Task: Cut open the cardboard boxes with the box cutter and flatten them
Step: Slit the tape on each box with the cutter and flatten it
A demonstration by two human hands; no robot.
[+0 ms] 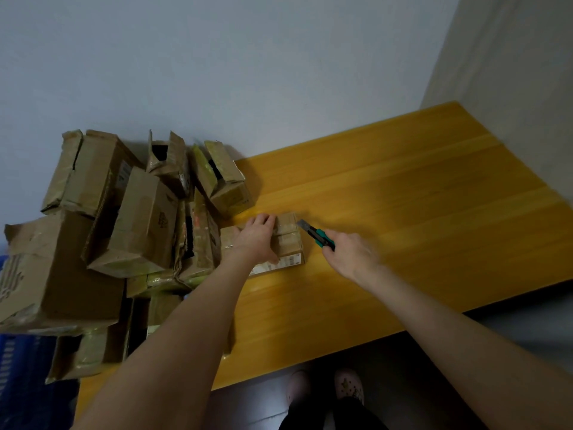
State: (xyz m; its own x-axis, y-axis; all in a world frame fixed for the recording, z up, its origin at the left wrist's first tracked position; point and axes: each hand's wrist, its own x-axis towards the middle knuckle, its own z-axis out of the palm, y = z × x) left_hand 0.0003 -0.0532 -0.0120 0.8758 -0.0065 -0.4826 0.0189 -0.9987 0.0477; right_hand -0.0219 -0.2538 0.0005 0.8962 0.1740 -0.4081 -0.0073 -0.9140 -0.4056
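A small taped cardboard box lies flat on the yellow wooden table, near the middle. My left hand rests on top of it, fingers curled over its far edge and thumb at its near side. My right hand grips a teal and black box cutter just right of the box. The blade is out and its tip points at the box's upper right corner, close to it or just touching.
A heap of several opened, crumpled cardboard boxes fills the table's left part, right beside the small box. A blue crate sits at the lower left. The wall runs behind the table. My feet stand at the near edge.
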